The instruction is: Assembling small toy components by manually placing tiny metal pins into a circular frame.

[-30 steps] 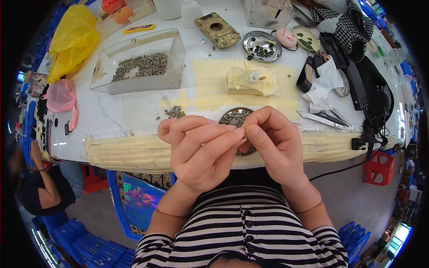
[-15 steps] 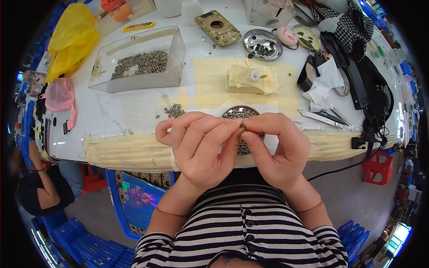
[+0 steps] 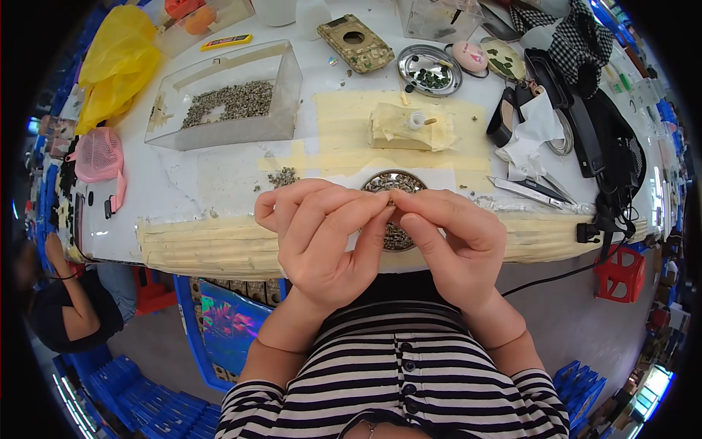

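Fingertips (image 3: pixel 380 198) of left hand (image 3: pixel 318 252) and right hand (image 3: pixel 466 252) pinch together on one mostly hidden tiny piece (image 3: pixel 393 205), apparently mid-work, over the worker's twelve-o'clock dish (image 3: pixel 395 171) of bits (image 3: pixel 395 238), finished or waiting I can't tell, with a loose heap (image 3: pixel 284 176), then a stocked clear box (image 3: pixel 241 134), toward eleven.

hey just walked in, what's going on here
A person in a striped top brings the fingertips of the left hand and right hand together over a round dish of small pieces. They seem to pinch something tiny, too hidden to make out. A loose pile lies beyond the left hand, and a clear box farther back holds many more bits.
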`<state>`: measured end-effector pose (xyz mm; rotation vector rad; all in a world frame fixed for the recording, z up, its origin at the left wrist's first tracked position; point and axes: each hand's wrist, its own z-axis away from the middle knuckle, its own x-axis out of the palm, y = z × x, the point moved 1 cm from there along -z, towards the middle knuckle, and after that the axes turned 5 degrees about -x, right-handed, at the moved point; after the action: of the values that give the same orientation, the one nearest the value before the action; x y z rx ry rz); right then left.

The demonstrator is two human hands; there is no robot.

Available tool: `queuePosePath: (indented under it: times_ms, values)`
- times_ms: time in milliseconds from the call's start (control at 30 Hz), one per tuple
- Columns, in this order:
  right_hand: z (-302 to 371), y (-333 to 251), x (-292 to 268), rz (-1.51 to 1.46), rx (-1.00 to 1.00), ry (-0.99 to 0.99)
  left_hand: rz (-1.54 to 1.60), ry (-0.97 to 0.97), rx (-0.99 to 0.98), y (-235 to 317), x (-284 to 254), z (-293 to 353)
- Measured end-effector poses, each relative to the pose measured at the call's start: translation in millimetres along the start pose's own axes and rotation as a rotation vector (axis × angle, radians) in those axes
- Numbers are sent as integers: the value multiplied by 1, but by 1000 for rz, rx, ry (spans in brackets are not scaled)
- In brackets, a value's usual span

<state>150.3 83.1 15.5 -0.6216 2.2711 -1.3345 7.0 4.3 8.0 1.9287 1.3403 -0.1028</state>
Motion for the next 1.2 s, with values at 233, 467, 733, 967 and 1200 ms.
queuePosePath:
  times_ms: [233,467,733,967,1200]
  values:
    - [-1,1,-4,-561,326,-47,41,49,40,-4,-2,3]
    - [0,3,-3,-572,347,-31,12,99,61,-6,3,3]
    - [2,3,2,-622,328,23,-4,97,32,-7,5,5]
    - [1,4,1,-544,357,-1,-81,10,79,4,-4,1]
    - [-6,4,3,197,-211,41,-148,28,66,1,1,3]
